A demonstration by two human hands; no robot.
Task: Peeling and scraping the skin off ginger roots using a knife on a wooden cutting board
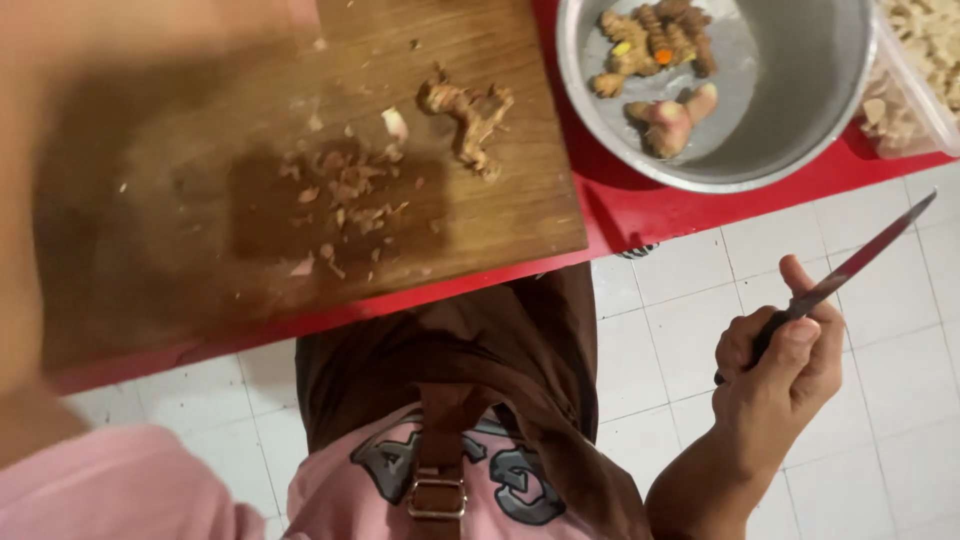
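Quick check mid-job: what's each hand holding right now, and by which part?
The right hand grips a knife by its dark handle, blade pointing up and away over the floor. The left hand is out of view; only a blurred arm shows, so its hold cannot be told.

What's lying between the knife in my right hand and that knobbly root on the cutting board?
In the head view, between the knife and the root lie bare board, the red table edge and white floor tiles. Nothing else.

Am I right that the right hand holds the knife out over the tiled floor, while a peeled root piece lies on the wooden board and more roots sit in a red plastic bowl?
Not quite. In the head view the bowl is bare metal, not red plastic. The rest holds: right hand grips the knife over the floor, root piece on the board.
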